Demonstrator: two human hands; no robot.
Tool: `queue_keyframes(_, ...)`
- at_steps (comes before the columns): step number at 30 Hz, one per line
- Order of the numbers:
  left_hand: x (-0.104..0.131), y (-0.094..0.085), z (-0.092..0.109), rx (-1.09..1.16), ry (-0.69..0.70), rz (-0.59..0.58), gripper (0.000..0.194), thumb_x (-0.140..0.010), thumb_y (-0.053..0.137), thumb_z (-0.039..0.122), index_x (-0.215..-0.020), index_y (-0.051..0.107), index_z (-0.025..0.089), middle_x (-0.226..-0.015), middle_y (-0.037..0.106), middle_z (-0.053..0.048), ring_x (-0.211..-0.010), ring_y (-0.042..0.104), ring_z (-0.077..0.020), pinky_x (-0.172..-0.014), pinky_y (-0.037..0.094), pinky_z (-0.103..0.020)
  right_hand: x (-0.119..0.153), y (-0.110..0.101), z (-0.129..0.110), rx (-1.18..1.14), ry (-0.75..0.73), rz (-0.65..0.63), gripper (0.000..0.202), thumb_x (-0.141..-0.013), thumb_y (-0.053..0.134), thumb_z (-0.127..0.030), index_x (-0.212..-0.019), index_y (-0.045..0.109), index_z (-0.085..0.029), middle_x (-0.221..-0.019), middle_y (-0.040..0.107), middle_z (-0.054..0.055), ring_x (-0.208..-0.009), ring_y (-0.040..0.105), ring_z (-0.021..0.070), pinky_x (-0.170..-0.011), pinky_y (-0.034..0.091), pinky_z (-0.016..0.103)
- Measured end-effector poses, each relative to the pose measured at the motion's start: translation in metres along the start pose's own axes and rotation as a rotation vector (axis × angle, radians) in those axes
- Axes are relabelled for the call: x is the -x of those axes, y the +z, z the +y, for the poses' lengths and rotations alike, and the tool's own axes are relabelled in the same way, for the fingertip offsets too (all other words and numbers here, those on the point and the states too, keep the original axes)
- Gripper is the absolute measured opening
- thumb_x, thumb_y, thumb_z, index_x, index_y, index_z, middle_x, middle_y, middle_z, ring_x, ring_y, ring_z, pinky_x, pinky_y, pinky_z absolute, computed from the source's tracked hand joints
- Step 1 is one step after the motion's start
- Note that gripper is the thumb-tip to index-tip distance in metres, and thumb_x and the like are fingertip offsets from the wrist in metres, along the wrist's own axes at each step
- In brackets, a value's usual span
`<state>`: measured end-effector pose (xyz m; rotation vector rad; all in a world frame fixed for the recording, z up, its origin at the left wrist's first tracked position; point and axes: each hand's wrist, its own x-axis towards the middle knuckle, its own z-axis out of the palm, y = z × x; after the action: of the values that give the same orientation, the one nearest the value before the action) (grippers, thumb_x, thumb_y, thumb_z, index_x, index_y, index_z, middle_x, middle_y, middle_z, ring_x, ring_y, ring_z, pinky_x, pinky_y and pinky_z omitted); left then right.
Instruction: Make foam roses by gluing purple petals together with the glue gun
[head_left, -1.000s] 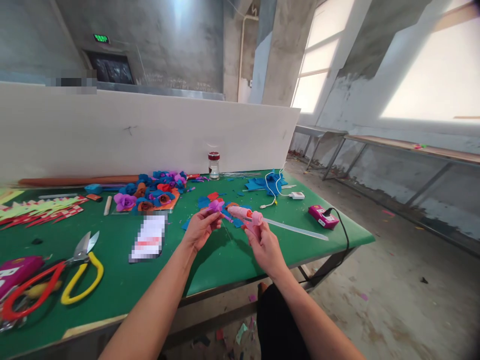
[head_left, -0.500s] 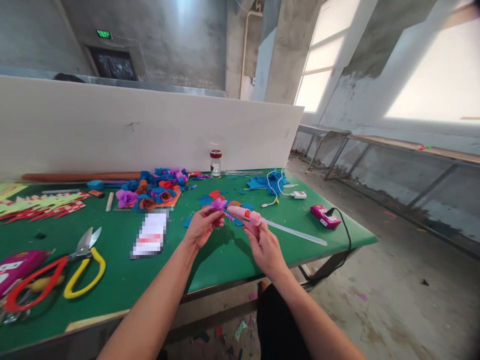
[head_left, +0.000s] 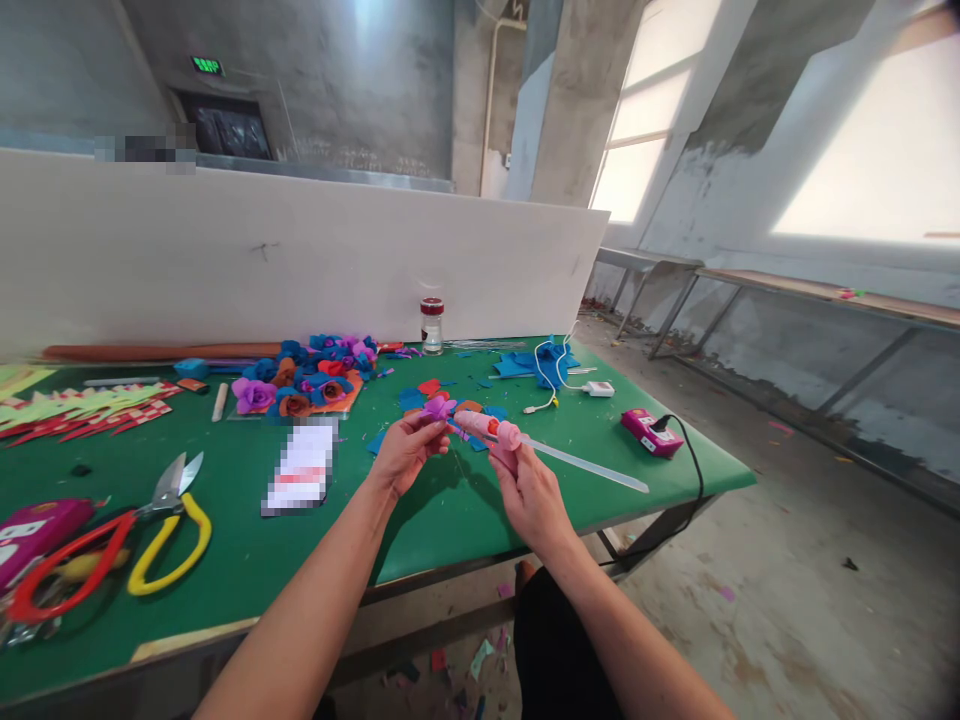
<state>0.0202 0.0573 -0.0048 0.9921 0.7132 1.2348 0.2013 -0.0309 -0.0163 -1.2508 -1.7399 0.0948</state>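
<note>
Purple flower (head_left: pixel 439 407) staying just beside pink glue gun (head_left: pixel 484 427)

The left hand (head_left: pixel 409 450) is pinching the flower between thumb and fingers, nearly closed, over the green surface (head_left: pixel 442 545). The right hand (head_left: pixel 529 490) is gripping the glue gun, fingers closed round its handle. The nozzle is pointing toward the flower; whether the two are touching cannot be told. Compared with half a second ago, both hands are keeping their positions. The clear stick (head_left: pixel 592 465) is protruding behind the gun, appearing slightly shorter than before. Since one second ago, the camera's view is shifting slightly, while the scissors (head_left: pixel 156 512), the pile of flowers (head_left: pixel 315 375), the red-lidded jar (head_left: pixel 432 328) and the right-hand magenta box (head_left: pixel 646 436) are remaining in place on the surface.
</note>
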Motion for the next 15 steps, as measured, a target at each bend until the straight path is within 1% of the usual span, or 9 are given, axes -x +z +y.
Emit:
queue_keyframes(11, -0.0001, -0.0006, -0.0006, -0.013, 0.000, -0.004, 0.029, -0.061, 0.084, 0.026, -0.083, 0.071, 0.011, -0.074, 0.072, -0.007, -0.056, 0.060, -0.0108, -0.054, 0.048, -0.024, 0.0009, 0.0023, 0.0038, 0.049, -0.060, 0.056, 0.033, -0.096, 0.043, -0.027, -0.125, 0.051, -0.014, -0.115, 0.067, 0.016, -0.104, 0.066, 0.0266, -0.086, 0.054, 0.037)
queue_keyframes(15, 0.0001, 0.0001, -0.0006, -0.011, 0.001, -0.002, 0.030, -0.061, 0.084, 0.026, -0.083, 0.071, 0.011, -0.075, 0.072, -0.007, -0.056, 0.060, -0.0104, -0.054, 0.048, -0.024, 0.0007, 0.0029, 0.0043, 0.045, -0.067, 0.057, 0.032, -0.096, 0.043, -0.027, -0.124, 0.051, -0.014, -0.116, 0.067, 0.016, -0.106, 0.065, 0.0268, -0.088, 0.053, 0.037)
